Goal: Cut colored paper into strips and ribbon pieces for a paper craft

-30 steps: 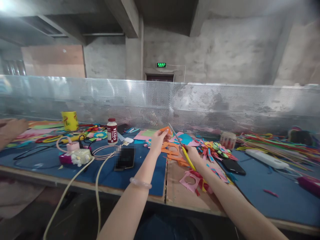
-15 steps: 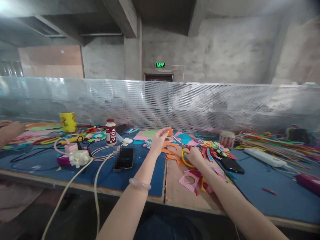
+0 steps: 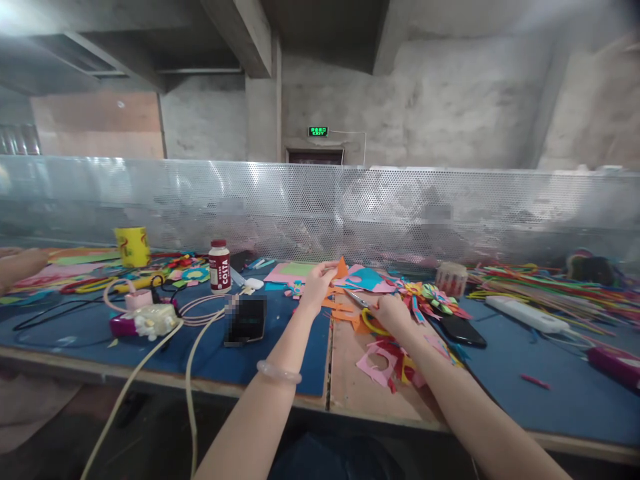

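Note:
My left hand (image 3: 317, 285) pinches a piece of orange paper (image 3: 341, 269) and holds it up above the table. My right hand (image 3: 393, 313) is closed round the yellow handles of a pair of scissors (image 3: 364, 311), which lie low over the table with the blades pointing left towards the orange paper scraps (image 3: 340, 308). Pink and red paper offcuts (image 3: 381, 360) sit just below my right wrist. A clear bangle is on my left forearm.
A dark phone (image 3: 246, 319) lies left of my left arm, a second phone (image 3: 463, 330) to the right. A Costa bottle (image 3: 219, 267), yellow cup (image 3: 132, 246), cables, a white power strip (image 3: 523, 314), coloured strips and a perforated metal screen (image 3: 450, 213) surround the work. Another person's hand (image 3: 20, 263) is at far left.
My right hand has dropped the scissors from pointing up and away to lying low by the table. My left hand stays raised with the orange paper.

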### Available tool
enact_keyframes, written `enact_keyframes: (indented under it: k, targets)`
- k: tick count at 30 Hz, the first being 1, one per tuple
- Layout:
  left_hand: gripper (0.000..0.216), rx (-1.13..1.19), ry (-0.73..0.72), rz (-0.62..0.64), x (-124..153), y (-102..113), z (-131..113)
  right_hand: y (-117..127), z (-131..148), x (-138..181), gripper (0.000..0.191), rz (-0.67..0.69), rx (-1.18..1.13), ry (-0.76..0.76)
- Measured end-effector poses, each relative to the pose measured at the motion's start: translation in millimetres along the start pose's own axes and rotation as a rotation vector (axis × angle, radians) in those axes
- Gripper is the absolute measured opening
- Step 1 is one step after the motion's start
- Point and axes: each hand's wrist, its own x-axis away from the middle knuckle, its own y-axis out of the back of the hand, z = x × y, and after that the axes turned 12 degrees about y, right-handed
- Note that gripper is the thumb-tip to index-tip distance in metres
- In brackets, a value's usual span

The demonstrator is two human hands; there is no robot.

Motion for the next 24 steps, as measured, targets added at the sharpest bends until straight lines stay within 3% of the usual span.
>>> enact_keyframes:
  k: [7, 10, 19, 24]
  targets:
    - [0.017, -0.047, 0.006, -0.003, 5.8, -5.6, -7.1, 41.5, 48.4, -7.8, 0.044, -0.192, -0.304, 0.125]
    - [0.019, -0.06, 0.014, 0.038, 11.2, -10.3, -12.5, 40.4, 72.3, 0.0, 0.036, -0.248, -0.474, 0.084]
    - [0.014, -0.095, 0.051, 0.27, 35.9, -9.9, -30.2, 32.2, 120.5, 32.0, 0.03, -0.571, -0.856, -0.229]
    - [0.023, -0.214, 0.092, 0.274, 56.4, -2.9, -25.0, 32.2, 121.4, 51.6, 0.027, -0.54, -0.938, -0.235]
